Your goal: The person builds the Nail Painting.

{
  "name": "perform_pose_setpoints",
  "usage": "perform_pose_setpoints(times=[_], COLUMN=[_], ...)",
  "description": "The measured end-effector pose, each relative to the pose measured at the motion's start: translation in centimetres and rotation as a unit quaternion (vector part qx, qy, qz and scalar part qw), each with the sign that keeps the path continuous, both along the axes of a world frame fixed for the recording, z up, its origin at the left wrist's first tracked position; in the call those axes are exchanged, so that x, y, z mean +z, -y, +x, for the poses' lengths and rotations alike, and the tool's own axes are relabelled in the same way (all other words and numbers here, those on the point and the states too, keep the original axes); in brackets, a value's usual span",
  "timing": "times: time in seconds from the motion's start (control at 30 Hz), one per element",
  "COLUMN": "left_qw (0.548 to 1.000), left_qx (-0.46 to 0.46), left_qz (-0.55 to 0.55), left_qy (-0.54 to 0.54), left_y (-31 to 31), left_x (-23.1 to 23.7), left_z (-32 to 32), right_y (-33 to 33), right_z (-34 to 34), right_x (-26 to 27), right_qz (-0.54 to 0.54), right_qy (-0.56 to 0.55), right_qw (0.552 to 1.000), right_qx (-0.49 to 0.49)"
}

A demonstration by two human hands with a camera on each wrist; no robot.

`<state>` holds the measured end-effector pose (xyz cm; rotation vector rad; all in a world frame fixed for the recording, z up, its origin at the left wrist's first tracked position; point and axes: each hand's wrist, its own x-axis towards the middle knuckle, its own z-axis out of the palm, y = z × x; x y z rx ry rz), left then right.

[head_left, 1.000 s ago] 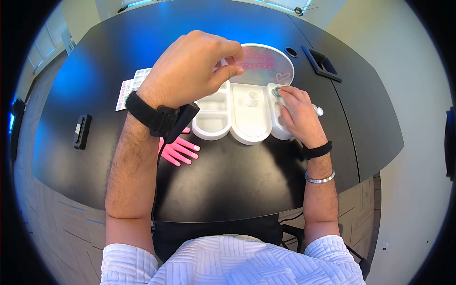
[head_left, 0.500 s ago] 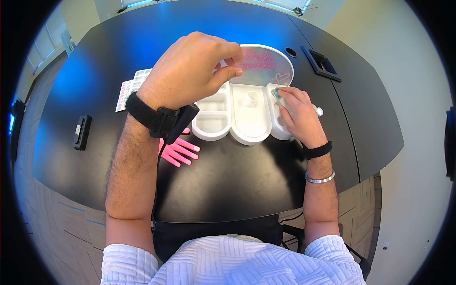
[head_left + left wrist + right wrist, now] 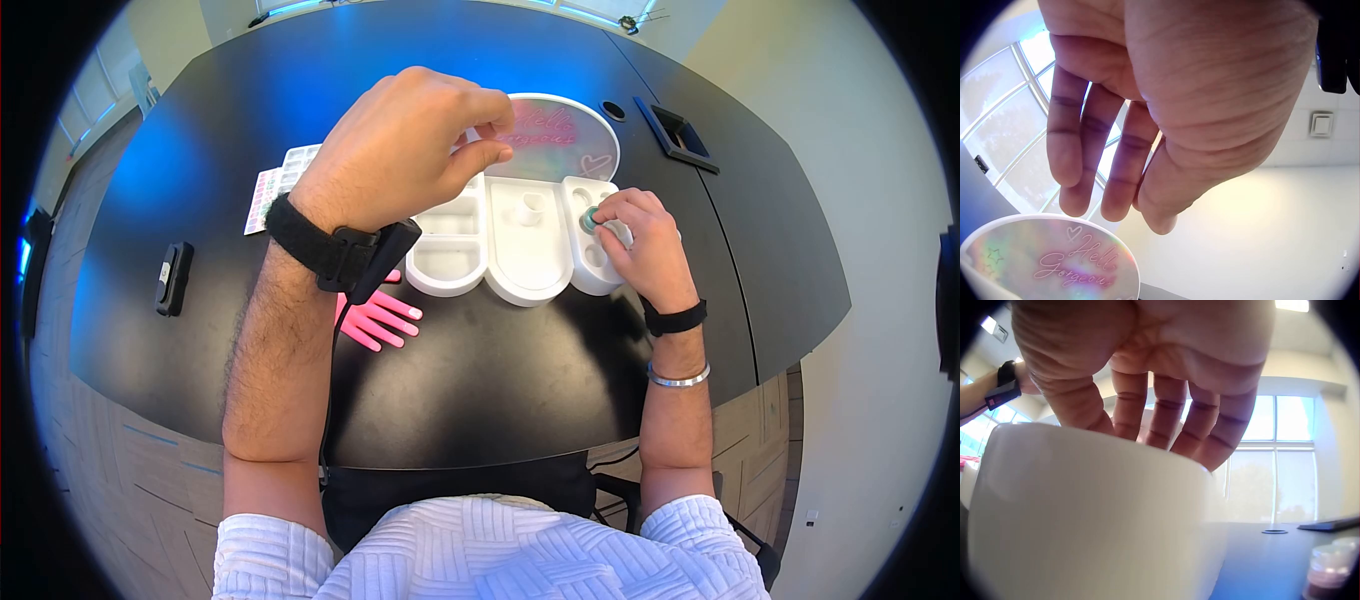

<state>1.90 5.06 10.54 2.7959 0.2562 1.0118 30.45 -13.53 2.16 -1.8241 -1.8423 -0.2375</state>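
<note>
My right hand (image 3: 645, 245) pinches a small round teal jar (image 3: 590, 218) over the right section of a white three-part organizer (image 3: 530, 280). That section has round wells in it. From the right wrist view, the fingertips (image 3: 1125, 425) reach behind the organizer's white wall (image 3: 1091, 506), which hides the jar. My left hand (image 3: 420, 140) is raised over the organizer's left side, fingers loosely bent and nothing between them. Behind the organizer stands a rounded panel (image 3: 1054, 256) lettered "Hello Gorgeous", with hearts and stars.
A pink practice hand (image 3: 378, 320) lies by my left forearm. Sheets of small coloured pieces (image 3: 262, 200) and a white sectioned tray (image 3: 299, 160) sit at the left. Farther left is a black case (image 3: 173, 280). Small clear jars (image 3: 1329, 572) stand right of the organizer.
My right hand has shifted slightly toward me and to the right, bringing the teal jar from the back well nearer. The left hand stays where it was.
</note>
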Motion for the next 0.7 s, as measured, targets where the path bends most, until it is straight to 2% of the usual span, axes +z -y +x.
perform_pose_setpoints(times=[0.17,0.47,0.7], left_qw=[1.000,0.999,0.998], left_qx=[-0.001,-0.037,-0.002], left_qz=[-0.004,-0.025,-0.062], left_qy=[-0.002,0.002,-0.007], left_y=[0.0,0.2,1.2], left_x=[0.0,0.4,1.0], left_z=[0.0,0.2,0.3], right_y=[-0.2,-0.2,0.3], right_z=[-0.4,0.3,1.3], right_x=[0.0,-0.4,-0.7], right_qz=[0.007,0.010,0.028], right_qy=[-0.014,-0.023,-0.015], right_qw=[0.999,0.999,0.999], right_qx=[0.032,0.020,0.037])
